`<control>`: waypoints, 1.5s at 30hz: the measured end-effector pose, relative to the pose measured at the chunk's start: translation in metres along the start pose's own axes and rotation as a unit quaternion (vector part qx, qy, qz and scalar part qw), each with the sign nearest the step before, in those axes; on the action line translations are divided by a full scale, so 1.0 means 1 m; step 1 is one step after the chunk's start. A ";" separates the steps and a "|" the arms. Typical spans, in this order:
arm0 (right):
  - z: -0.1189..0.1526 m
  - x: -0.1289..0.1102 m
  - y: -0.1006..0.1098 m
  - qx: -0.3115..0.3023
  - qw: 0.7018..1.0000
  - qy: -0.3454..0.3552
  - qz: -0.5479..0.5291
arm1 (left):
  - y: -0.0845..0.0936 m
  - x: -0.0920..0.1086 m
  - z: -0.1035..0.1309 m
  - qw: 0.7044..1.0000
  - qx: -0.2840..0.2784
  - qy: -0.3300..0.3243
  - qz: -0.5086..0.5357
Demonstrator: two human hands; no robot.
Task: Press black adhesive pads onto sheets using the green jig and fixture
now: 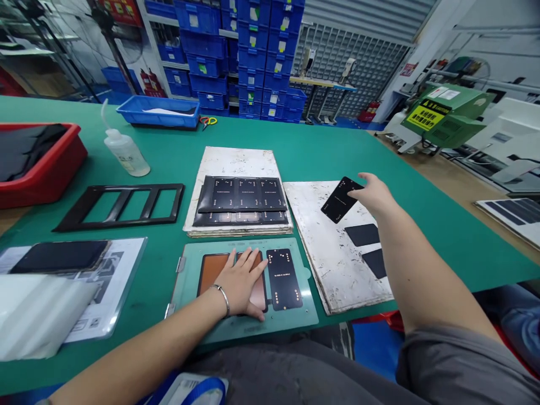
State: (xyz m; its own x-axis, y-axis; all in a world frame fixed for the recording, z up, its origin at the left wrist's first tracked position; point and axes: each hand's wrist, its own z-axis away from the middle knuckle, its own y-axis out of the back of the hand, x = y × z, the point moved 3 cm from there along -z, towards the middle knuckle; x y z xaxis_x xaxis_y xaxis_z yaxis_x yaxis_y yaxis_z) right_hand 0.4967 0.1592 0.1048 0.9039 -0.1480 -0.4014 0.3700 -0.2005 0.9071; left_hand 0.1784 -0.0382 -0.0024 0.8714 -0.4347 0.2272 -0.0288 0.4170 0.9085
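My left hand [240,281] lies flat with spread fingers on a green hinged fixture plate [248,332]. Under and beside it are brown panels [213,267] set in dark frames. To its right, a black rectangular panel with small gold dots [283,278] sits in the fixture. My right hand [373,191] pinches the edge of another black dotted panel [341,199], tilted above a worn white board [329,264]. Two plain black panels [361,235] lie on that board, partly behind my right arm. Behind the fixture, framed black panel sheets [242,194] rest on stacked white boards [240,160].
On the green table [329,152] at left are an empty black frame [122,208], a squeeze bottle [126,153], a phone [61,256], white foam sheets [42,315] and a red bin [63,160]. Farther back are a blue tray [158,115] and scissors [207,121]. A green machine [447,115] stands right.
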 end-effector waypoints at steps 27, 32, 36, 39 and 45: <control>0.196 -0.116 -0.161 -0.427 0.782 0.123 -0.438 | -0.017 -0.054 0.048 0.997 0.037 0.062 -0.009; 0.190 -0.111 -0.159 -0.373 0.830 0.194 -0.367 | -0.018 -0.054 0.050 0.997 0.041 0.058 -0.008; 0.195 -0.109 -0.150 -0.271 0.890 0.342 -0.133 | -0.016 -0.052 0.050 0.997 0.033 0.063 -0.004; 0.221 -0.105 -0.152 -0.244 0.875 0.418 -0.001 | -0.016 -0.051 0.049 0.997 0.013 0.070 -0.008; 0.258 -0.108 -0.148 -0.263 0.852 0.452 0.019 | -0.010 -0.047 0.047 0.997 0.010 0.070 -0.028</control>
State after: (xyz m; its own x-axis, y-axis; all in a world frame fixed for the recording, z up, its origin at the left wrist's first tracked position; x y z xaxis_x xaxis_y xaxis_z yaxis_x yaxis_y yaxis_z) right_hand 0.2889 -0.0455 -0.0187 0.6263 0.7090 -0.3242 0.1666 0.2845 0.9441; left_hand 0.1142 -0.0596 -0.0060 0.9315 -0.3410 0.1267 0.0125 0.3781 0.9257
